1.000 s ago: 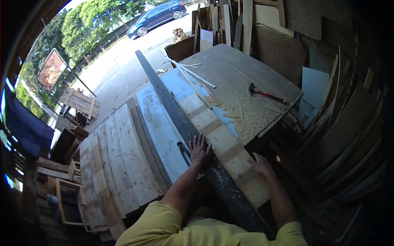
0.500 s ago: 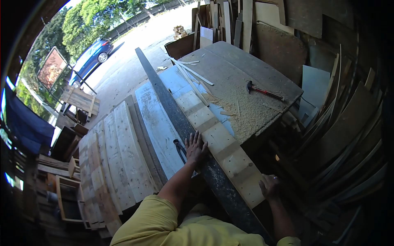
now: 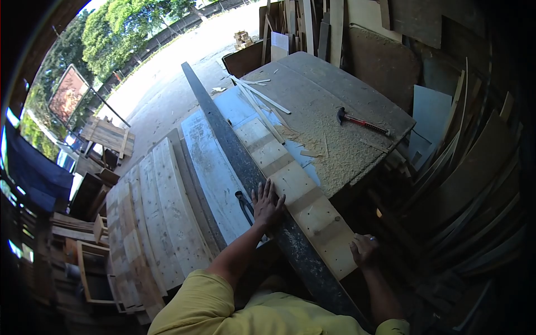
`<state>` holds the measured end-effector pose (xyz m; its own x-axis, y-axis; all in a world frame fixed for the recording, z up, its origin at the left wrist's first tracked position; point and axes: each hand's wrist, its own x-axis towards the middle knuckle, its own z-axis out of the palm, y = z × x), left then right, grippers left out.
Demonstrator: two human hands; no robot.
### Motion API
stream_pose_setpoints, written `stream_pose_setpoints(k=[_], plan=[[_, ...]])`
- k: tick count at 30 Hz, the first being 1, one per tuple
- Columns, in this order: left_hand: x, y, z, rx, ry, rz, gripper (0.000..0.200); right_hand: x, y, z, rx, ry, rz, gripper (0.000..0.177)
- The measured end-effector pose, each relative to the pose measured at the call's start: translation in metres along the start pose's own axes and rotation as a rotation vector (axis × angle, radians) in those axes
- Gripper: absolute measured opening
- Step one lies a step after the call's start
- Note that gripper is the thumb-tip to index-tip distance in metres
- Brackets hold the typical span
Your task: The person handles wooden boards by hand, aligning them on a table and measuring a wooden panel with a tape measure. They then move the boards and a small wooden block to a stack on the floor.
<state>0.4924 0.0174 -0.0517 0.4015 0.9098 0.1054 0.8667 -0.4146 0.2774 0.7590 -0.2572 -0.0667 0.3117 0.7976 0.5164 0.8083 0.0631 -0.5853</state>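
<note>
The left hand (image 3: 268, 205) lies open, fingers spread, palm down on a long dark beam (image 3: 240, 155), its thumb by the seam with a pale board (image 3: 304, 192). The right hand (image 3: 364, 250) is at the pale board's right edge, near its near end, with the fingers bent; whether they are closed on the wood cannot be told.

The pale board, crossed by darker bands and dotted with small holes, lies along the right side of the beam. The beam runs past it at both ends, its far tip pointing toward open, sunlit ground (image 3: 167, 75). Dark space opens to the right of the right hand.

Just left of the left hand, pincers (image 3: 244, 205) rest on a whitish panel (image 3: 209, 162). Farther left is a row of worn planks (image 3: 173, 204), beside the panel.

Far right of the pale board stands a broad table (image 3: 329, 89), strewn with sawdust (image 3: 332, 162). A hammer (image 3: 363, 121) lies near its right edge, and thin strips (image 3: 262, 97) lie toward its left side. Boards (image 3: 480, 167) lean at the far right.
</note>
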Motion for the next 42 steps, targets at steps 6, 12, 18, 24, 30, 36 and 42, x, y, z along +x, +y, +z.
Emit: stream_pose_setpoints(k=[6, 12, 18, 24, 30, 36, 42], plan=[[0.000, 0.003, -0.003, 0.040, -0.026, -0.008, 0.073, 0.012, -0.004, 0.014, 0.041, 0.027, 0.029, 0.028], [0.000, 0.001, -0.001, 0.035, -0.011, 0.004, 0.076, 0.027, -0.006, 0.029, 0.066, 0.055, 0.015, 0.027], [0.001, -0.002, 0.002, 0.033, -0.004, 0.013, 0.077, 0.039, -0.006, 0.042, 0.029, 0.038, 0.004, 0.025], [0.001, 0.001, -0.004, 0.054, -0.038, 0.009, 0.077, 0.055, -0.012, 0.053, 0.052, 0.042, -0.003, 0.023], [0.002, -0.002, 0.002, 0.043, -0.021, 0.005, 0.081, 0.067, -0.007, 0.073, 0.031, 0.065, -0.038, 0.023], [0.002, 0.000, -0.001, 0.045, -0.035, 0.004, 0.081, 0.086, -0.014, 0.083, 0.018, 0.059, -0.025, 0.023], [0.001, 0.004, -0.006, 0.042, -0.051, -0.010, 0.081, 0.102, -0.019, 0.097, -0.001, 0.101, -0.046, 0.023]])
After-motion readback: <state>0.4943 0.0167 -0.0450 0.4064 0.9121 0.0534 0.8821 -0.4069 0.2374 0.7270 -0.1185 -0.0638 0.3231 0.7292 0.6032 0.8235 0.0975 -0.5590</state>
